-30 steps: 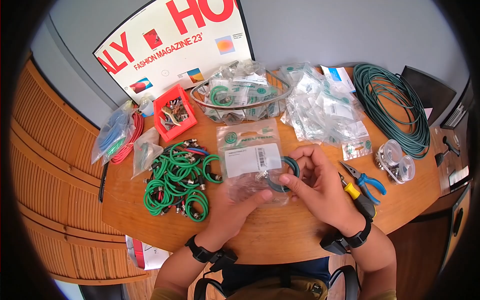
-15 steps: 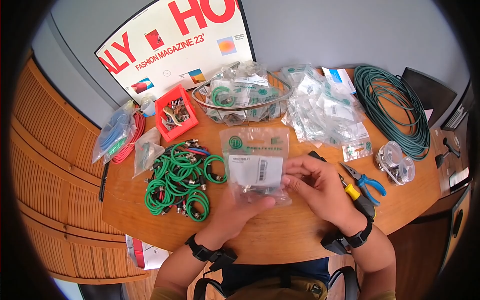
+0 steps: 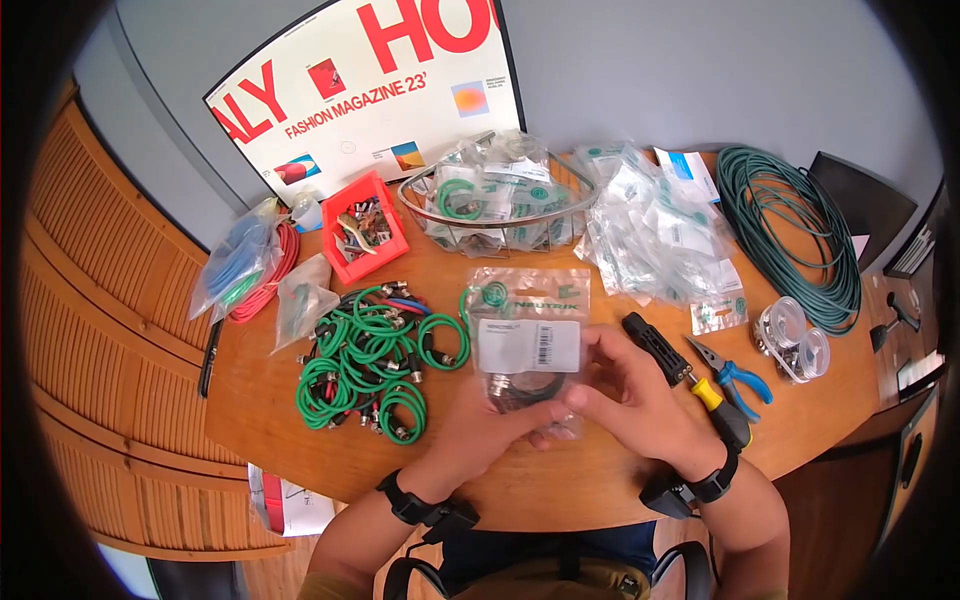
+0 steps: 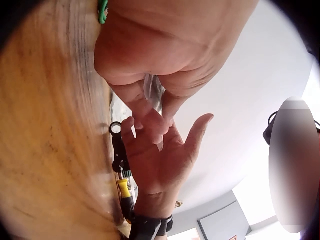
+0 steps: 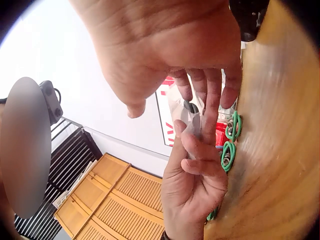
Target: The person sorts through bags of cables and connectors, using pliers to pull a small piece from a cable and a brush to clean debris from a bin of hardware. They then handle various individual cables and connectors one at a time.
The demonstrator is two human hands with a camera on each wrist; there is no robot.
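A clear plastic bag (image 3: 530, 290) with green print and a white barcode label stands upright between my hands. Below its label shows a coiled dark cable (image 3: 535, 388) with a metal connector, inside the bag. My left hand (image 3: 480, 430) pinches the lower part of the bag between thumb and fingers, as the right wrist view shows too. At the bag's right edge is my right hand (image 3: 640, 405). Its fingers reach out fairly straight behind the bag, and its thumb (image 5: 136, 108) stands apart from them.
Green cables (image 3: 350, 360) lie heaped to the left, near a red bin (image 3: 365, 265). Behind stand a wire basket (image 3: 500, 220) of bags and a pile of bags (image 3: 650, 220). To the right are a black tool (image 3: 655, 345), a yellow-and-black screwdriver (image 3: 715, 400), pliers (image 3: 735, 375), small tubs (image 3: 790, 340) and a cable coil (image 3: 790, 230).
One second ago my right thumb and fingers held the dark cable coil at the bag's right edge. The coil now sits below the label, and my right thumb has let go.
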